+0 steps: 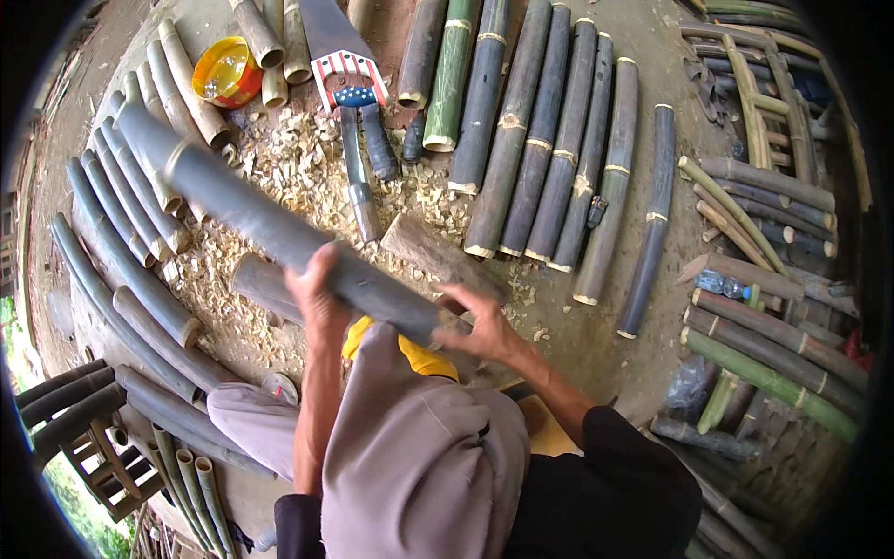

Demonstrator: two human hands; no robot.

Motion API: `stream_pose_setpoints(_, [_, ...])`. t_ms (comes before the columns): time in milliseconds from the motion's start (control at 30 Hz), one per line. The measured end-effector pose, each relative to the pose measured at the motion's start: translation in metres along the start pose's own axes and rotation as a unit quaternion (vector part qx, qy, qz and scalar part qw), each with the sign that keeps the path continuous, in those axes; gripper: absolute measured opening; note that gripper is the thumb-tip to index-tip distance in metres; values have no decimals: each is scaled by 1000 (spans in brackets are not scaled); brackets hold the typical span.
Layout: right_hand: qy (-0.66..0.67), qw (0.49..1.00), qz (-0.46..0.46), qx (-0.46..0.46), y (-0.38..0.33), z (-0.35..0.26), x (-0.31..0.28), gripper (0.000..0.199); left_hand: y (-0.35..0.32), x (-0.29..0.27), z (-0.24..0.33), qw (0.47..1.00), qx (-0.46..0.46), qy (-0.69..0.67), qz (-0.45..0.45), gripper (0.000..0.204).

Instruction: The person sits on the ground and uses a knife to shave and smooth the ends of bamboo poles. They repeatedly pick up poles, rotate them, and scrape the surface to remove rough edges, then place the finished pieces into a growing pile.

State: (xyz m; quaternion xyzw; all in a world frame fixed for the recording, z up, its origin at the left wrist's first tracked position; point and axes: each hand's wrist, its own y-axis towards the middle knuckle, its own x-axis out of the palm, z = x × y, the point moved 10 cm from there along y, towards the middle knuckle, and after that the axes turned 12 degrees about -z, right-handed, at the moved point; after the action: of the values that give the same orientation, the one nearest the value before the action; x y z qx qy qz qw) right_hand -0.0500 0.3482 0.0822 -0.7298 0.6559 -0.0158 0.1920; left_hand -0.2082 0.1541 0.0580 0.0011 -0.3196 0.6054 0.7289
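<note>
Head view: bare dirt floor (596, 345) strewn with wood chips (298, 168) centre-left, bamboo poles (549, 158) ringing the frame. Left hand (317, 289) and right hand (480, 326) both clasp a dark bamboo section (261, 219).

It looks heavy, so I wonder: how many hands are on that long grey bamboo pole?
2. The left hand wraps over the grey bamboo pole partway along it; the right hand holds its near end. No other hands are in view.
</note>
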Motion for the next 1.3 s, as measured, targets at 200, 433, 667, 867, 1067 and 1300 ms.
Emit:
stream_pose_setpoints(200, [-114, 976, 156, 100, 11, 69, -76, 32, -24, -103, 64, 985, 118, -56, 113, 47])
stream_pose_setpoints(433, [-204, 947, 243, 48, 97, 84, -95, 64, -67, -178, 63, 958, 153, -21, 243, 34])
stream_pose_setpoints(667, [-335, 871, 165, 319, 196, 89, -102, 112, -88, -186, 45, 952, 121, -54, 276, 23])
stream_pose_setpoints(867, [280, 916, 265, 116, 162, 93, -124, 95, -82, -187, 23, 956, 96, -104, 258, 20])
stream_pose_setpoints(1067, [488, 847, 171, 124, 124, 109, -97, 45, -87, -197, 15, 954, 81, -96, 272, 21])
stream_pose_setpoints(1300, [172, 947, 270, 37, 46, 114, -97, 51, -84, -195, 18, 957, 84, -68, 270, 24])
